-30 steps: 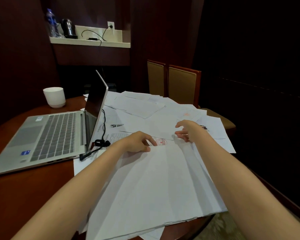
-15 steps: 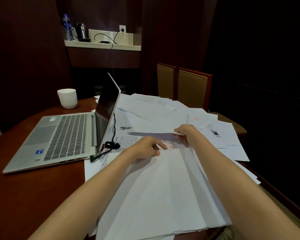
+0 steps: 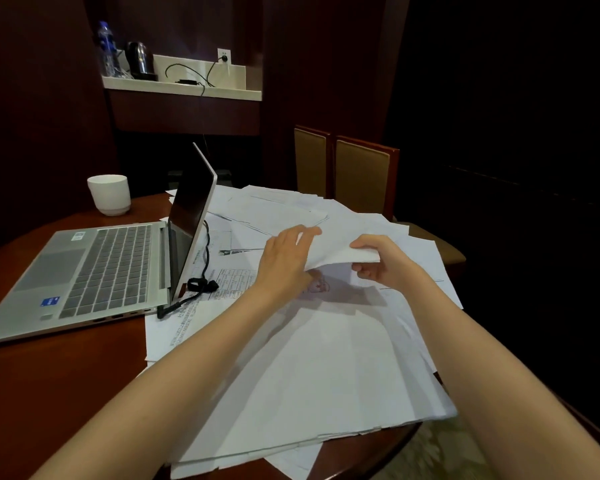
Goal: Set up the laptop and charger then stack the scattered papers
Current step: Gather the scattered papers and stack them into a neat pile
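A silver laptop [image 3: 94, 271] stands open on the left of the round wooden table [image 3: 66, 382]. Its black charger cable [image 3: 201, 285] lies beside the hinge, and the plug tip rests on the table next to the laptop's corner. White papers [image 3: 281, 209] are scattered across the far half of the table. A rough pile of sheets [image 3: 309, 382] lies in front of me. My left hand [image 3: 284, 261] and my right hand [image 3: 381, 261] both hold one lifted sheet [image 3: 340, 251] above the pile; a red stamp mark shows on the paper under it.
A white cup [image 3: 109, 194] stands behind the laptop. Two padded chairs [image 3: 361, 178] stand at the far side of the table. A wall shelf [image 3: 181, 86] carries a kettle, a water bottle and a cable plugged into a socket.
My right hand picked up a sheet from the scattered papers and raised it. My left hand left the pile and took hold of the same sheet.
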